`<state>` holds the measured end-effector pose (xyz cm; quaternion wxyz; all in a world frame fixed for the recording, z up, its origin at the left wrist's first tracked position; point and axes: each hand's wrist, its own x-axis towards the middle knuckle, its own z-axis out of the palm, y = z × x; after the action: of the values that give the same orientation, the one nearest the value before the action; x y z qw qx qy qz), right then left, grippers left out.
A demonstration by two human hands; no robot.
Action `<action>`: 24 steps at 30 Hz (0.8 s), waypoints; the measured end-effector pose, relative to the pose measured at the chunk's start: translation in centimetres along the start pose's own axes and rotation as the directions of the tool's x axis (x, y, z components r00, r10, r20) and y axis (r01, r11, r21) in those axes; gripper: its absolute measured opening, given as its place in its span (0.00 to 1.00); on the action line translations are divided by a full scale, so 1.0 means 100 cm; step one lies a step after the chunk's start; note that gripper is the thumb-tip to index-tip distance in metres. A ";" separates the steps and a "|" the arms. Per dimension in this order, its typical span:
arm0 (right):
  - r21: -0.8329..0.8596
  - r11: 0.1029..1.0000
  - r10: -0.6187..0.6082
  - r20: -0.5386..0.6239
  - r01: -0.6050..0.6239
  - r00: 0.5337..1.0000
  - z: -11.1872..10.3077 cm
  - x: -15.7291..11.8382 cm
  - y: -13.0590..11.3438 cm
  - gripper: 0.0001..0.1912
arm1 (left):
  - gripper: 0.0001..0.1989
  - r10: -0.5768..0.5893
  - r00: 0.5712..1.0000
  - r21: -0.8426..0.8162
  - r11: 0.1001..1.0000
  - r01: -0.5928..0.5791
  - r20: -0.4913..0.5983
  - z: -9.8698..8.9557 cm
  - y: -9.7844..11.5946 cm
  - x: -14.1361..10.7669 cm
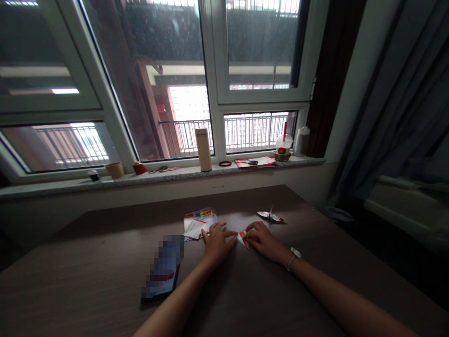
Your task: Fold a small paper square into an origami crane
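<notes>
On the dark table, a small folded piece of white and red paper [242,239] lies between my two hands. My left hand [218,242] has its thumb and index finger closed at the paper's left edge, with the other fingers spread toward the printed sheets. From the other side, my right hand [265,241] pinches the paper's right edge, its fingers curled together. A folded paper crane [271,216] rests beyond my right hand. Printed paper sheets [194,229] lie just past my left hand, partly covered by its fingers.
A phone [163,269] with a blurred screen lies left of my left forearm. Along the windowsill [168,175] stand a tan bottle [203,150], a paper cup [115,170], a drink cup with a red straw [283,144] and a grey bottle [302,142]. Scissors [253,162] lie on red-edged papers.
</notes>
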<state>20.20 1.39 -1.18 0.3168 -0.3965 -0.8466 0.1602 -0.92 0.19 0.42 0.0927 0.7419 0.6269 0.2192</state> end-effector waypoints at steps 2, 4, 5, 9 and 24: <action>0.020 1.000 -0.017 0.016 0.016 1.000 0.000 0.000 0.000 0.10 | 0.12 0.000 1.000 0.014 1.000 0.000 0.005 0.001 0.000 0.000; 0.021 1.000 -0.021 0.025 0.021 0.999 -0.001 0.000 -0.001 0.11 | 0.12 0.003 1.000 0.023 1.000 -0.003 0.002 0.001 0.000 0.000; 0.017 1.000 -0.019 0.026 0.018 0.999 -0.001 0.000 -0.001 0.11 | 0.12 0.006 1.000 0.025 1.000 -0.006 -0.001 0.001 -0.001 0.000; 0.007 1.000 0.004 0.024 -0.005 1.000 -0.001 0.001 -0.002 0.11 | 0.11 0.022 1.000 0.021 1.000 -0.022 -0.005 0.001 -0.001 -0.001; 0.047 0.999 0.009 0.026 -0.010 1.000 -0.003 0.002 -0.004 0.14 | 0.14 0.073 0.996 0.060 0.995 -0.076 0.047 0.002 0.000 -0.001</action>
<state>20.10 1.26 -0.67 0.3144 -0.3908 -0.8448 0.1866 -0.82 0.08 0.21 0.0757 0.7718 0.6031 0.1866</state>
